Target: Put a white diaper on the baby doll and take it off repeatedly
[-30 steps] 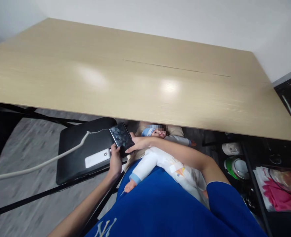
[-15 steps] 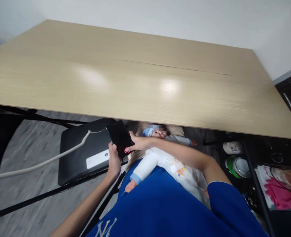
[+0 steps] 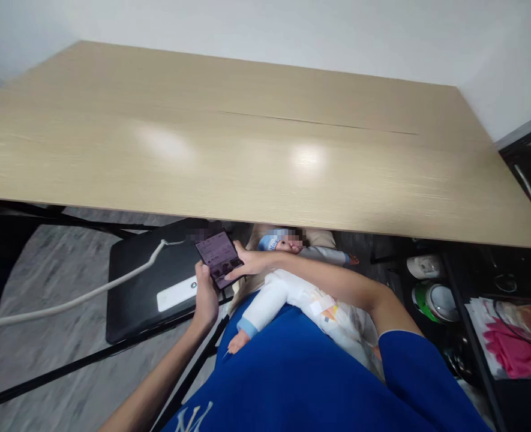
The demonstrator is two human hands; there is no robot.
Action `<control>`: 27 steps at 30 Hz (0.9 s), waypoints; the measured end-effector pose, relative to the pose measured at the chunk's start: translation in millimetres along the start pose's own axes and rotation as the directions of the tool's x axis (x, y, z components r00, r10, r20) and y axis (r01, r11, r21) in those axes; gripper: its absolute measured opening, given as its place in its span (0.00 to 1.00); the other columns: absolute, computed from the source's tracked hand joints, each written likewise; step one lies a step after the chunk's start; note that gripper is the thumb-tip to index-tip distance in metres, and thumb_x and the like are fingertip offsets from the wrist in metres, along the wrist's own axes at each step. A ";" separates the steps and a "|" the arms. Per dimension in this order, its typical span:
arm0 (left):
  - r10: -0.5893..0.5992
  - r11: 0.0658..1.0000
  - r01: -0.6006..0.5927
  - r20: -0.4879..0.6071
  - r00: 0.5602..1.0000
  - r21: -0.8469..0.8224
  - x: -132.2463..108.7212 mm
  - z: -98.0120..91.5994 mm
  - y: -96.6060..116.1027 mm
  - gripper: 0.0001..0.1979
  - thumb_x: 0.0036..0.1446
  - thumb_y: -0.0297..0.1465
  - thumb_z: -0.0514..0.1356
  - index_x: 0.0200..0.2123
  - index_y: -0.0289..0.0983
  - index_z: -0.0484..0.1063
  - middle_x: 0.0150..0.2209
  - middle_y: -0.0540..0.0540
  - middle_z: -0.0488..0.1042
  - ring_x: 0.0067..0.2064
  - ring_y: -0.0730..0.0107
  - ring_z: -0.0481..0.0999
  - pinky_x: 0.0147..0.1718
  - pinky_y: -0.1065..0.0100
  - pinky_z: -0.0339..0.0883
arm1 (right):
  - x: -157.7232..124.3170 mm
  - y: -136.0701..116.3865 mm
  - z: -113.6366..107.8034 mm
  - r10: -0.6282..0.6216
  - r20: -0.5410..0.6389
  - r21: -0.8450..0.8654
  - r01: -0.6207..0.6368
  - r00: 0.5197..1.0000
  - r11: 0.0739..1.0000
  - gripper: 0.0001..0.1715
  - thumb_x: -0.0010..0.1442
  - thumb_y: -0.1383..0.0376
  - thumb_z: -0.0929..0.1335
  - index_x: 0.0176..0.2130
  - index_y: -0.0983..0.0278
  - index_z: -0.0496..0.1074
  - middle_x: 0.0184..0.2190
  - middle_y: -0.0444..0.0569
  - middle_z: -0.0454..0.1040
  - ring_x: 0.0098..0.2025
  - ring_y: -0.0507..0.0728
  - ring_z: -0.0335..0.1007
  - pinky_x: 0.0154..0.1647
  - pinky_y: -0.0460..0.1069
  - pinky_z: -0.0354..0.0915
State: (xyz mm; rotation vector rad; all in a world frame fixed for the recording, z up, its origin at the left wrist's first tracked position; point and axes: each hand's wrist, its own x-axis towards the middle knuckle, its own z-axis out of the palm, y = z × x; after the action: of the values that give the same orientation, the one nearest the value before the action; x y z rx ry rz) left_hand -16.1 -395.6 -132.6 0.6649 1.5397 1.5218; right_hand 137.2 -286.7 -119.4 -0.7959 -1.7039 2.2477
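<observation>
A black smartphone (image 3: 212,251) with a lit screen is between my hands, just below the table's front edge. My left hand (image 3: 207,294) is closed on its lower left edge. From the other side my right hand (image 3: 249,261) grips the phone's right edge, a thumb lying over the lower screen. A baby doll (image 3: 272,295) in white clothes with a blue headband lies on my lap, its head near the table edge. My right forearm crosses above the doll's body.
The wooden table (image 3: 256,162) spans the view. At left, a black chair seat (image 3: 134,270) bears a white slab-like device (image 3: 175,294), with a pale cable (image 3: 112,283) running above it. At right, dark shelving holds a green-and-silver can (image 3: 436,302) and pink cloth (image 3: 515,351).
The phone's screen has gone from dark, with a red glowing ring of dots under the thumb, to a lit page. My hands have barely moved.
</observation>
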 end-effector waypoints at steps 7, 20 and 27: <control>-0.055 0.997 0.053 -0.035 0.998 -0.052 0.3 4.3 6.7 0.34 0.55 0.64 0.70 0.49 0.44 0.75 0.52 0.45 0.83 0.58 0.55 0.80 0.59 0.60 0.76 | 6.8 3.0 2.0 0.055 -0.037 0.183 -0.048 0.998 0.982 0.43 0.64 0.60 0.79 0.69 0.60 0.62 0.56 0.50 0.76 0.53 0.55 0.77 0.51 0.45 0.76; -0.006 1.000 0.006 -0.021 1.000 -0.019 0.0 3.8 8.2 0.34 0.58 0.65 0.68 0.50 0.43 0.74 0.52 0.45 0.82 0.57 0.55 0.80 0.58 0.58 0.76 | 19.3 22.8 -0.7 0.106 -0.160 0.205 -0.072 0.981 0.976 0.43 0.70 0.51 0.73 0.77 0.55 0.61 0.69 0.53 0.73 0.61 0.60 0.78 0.49 0.49 0.81; 0.008 1.000 -0.009 -0.023 1.000 -0.011 0.8 3.6 3.9 0.32 0.63 0.63 0.65 0.53 0.43 0.73 0.54 0.44 0.81 0.58 0.55 0.80 0.59 0.58 0.76 | 16.6 17.2 1.0 0.070 -0.134 0.240 -0.036 0.988 0.970 0.38 0.73 0.54 0.71 0.76 0.54 0.61 0.71 0.53 0.72 0.66 0.61 0.75 0.54 0.52 0.81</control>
State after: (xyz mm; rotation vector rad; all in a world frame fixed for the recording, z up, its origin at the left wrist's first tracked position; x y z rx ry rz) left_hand -14.2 -392.6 -128.6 0.6505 1.5462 1.5483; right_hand 125.6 -285.0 -140.2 -0.9288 -1.3353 2.3115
